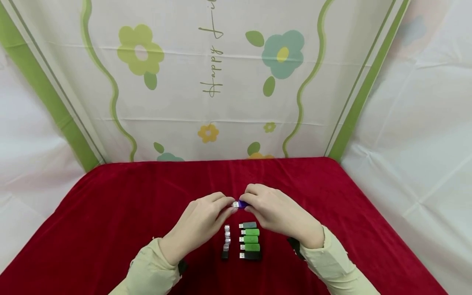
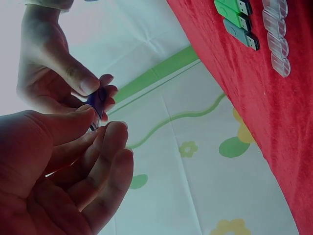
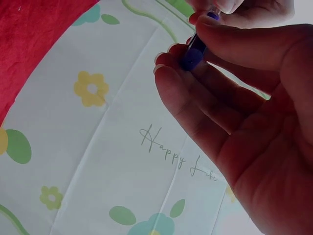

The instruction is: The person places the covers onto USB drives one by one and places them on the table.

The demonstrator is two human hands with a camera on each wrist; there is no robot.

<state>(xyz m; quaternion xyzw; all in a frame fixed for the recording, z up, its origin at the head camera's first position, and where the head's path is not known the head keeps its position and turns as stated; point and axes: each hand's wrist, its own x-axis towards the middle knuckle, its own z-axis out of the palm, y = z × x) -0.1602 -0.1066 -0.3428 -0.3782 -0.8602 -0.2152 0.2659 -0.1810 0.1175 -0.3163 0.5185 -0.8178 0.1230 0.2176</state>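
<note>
Both hands meet above the red tablecloth (image 1: 110, 213) and hold a small purple USB stick (image 1: 241, 204) between them. My right hand (image 1: 271, 211) pinches its purple body (image 3: 194, 53) with thumb and fingers. My left hand (image 1: 206, 221) pinches the metal plug end, where a clear cap (image 1: 235, 204) sits. In the left wrist view the purple stick (image 2: 98, 100) shows between the fingertips of both hands.
Below the hands lies a column of several green and dark USB sticks (image 1: 250, 240) with bare plugs. Left of them is a column of clear caps (image 1: 226, 235) and one black cap (image 1: 224, 255). A flowered sheet (image 1: 221, 82) hangs behind the table.
</note>
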